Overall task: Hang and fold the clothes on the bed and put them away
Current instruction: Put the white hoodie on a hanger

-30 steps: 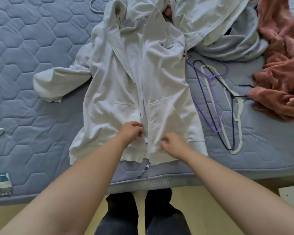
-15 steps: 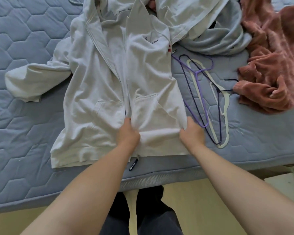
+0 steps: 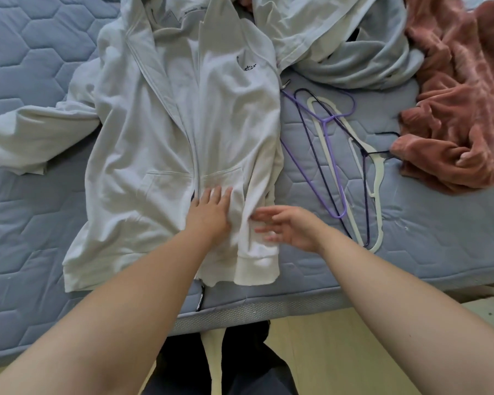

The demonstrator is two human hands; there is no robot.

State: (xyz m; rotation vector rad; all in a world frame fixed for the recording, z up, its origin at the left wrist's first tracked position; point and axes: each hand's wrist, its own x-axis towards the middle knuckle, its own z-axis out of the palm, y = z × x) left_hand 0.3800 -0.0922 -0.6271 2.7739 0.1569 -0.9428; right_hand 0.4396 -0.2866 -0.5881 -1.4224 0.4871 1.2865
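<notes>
A white zip-up hoodie [image 3: 143, 143] lies face up and spread out on the blue quilted bed [image 3: 26, 212]. One sleeve stretches out to the left; the right sleeve is folded in over the front. My left hand [image 3: 208, 215] presses flat on the lower front near the zip, fingers straight. My right hand [image 3: 285, 226] hovers with spread fingers over the folded sleeve's cuff, blurred by motion. Several hangers [image 3: 337, 166], purple, dark and white, lie just right of the hoodie.
A pale blue-white garment [image 3: 348, 52] is bunched at the top, and a pink fleecy garment [image 3: 462, 104] is heaped at the right. The bed's near edge [image 3: 254, 312] runs just below the hoodie's hem, with wooden floor and my legs beneath.
The hoodie's right sleeve has been folded in over the front. My left hand opened flat onto the fabric; my right hand let go of the right edge and moved inward.
</notes>
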